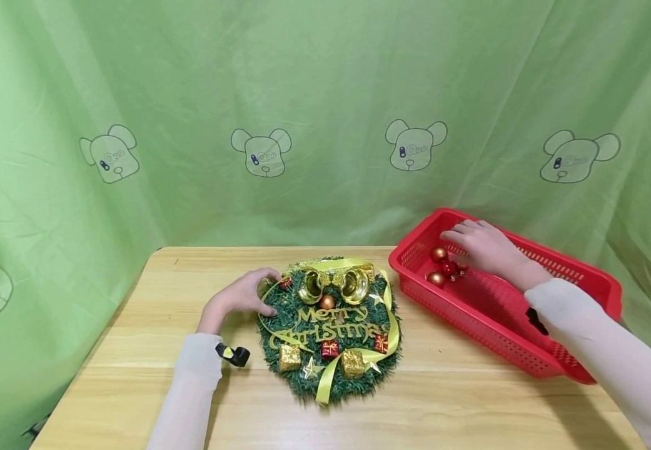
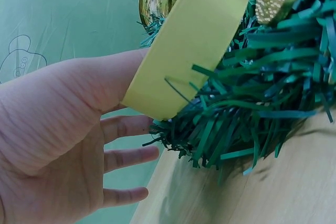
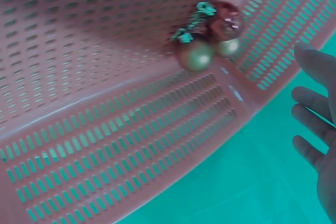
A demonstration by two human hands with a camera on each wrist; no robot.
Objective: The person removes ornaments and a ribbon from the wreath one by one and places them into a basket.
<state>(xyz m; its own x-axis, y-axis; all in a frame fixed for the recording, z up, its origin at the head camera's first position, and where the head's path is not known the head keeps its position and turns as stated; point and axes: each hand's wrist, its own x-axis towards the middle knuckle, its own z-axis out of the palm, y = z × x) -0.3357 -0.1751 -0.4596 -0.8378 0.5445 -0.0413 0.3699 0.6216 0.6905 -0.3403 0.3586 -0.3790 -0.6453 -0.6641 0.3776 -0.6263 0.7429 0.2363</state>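
Note:
A green tinsel Christmas wreath (image 1: 314,369) with gold "Merry Christmas" lettering (image 1: 336,331) lies on the table. Gold bells (image 1: 353,286), an orange-gold ball (image 1: 327,302), small gift boxes and stars decorate it. At its left edge is my left hand (image 1: 241,295), thumb and fingers spread about the tinsel. A yellow ribbon (image 2: 189,45) partly hides that thumb in the left wrist view. My right hand (image 1: 485,247) reaches over the red basket (image 1: 471,319), fingers apart and holding nothing. Near its fingertips, gold balls (image 3: 195,53) and a shiny red ornament (image 3: 226,22) lie at the basket's far left end.
The perforated basket stands at an angle on the right of the wooden table (image 1: 443,406). Behind the table hangs a green curtain (image 1: 336,206) printed with bear heads. A black strap device (image 1: 234,355) is on the left wrist.

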